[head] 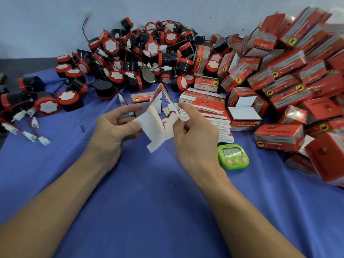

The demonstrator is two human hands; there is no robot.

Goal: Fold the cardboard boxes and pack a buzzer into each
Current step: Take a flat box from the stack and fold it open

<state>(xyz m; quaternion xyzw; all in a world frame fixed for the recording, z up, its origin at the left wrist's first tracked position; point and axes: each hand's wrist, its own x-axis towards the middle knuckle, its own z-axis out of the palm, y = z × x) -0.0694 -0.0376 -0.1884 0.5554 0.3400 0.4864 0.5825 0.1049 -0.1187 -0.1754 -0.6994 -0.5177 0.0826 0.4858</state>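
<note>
The counter point(149, 202), draped in a blue cloth point(74, 164), carried a heap of folded boxes point(290, 71) along its right side and a pile of buzzers point(134, 58) at the back, their wires point(85, 27) tangled together. Between the two lay a stack of flat blanks point(206, 112). In front of that stack, held clear above the cloth, was the cardboard box point(156, 125) being worked: half opened, its white inside turned toward the camera, flaps hanging loose. The left hand point(111, 131) pinched its left panel between thumb and fingers, and the right hand point(195, 140) pinched the right edge the same way, so neither was free. A green timer point(233, 156) sat just beside the right wrist

The likeliest fault was a bad crease: pulled unevenly, the thin card could buckle off its score line or a loose flap could tear, and the box would not square up. The tangled wires were a second risk, since lifting one buzzer could drag its neighbours off the pile. A forearm swung rightward might also topple finished boxes or knock the timer
</note>
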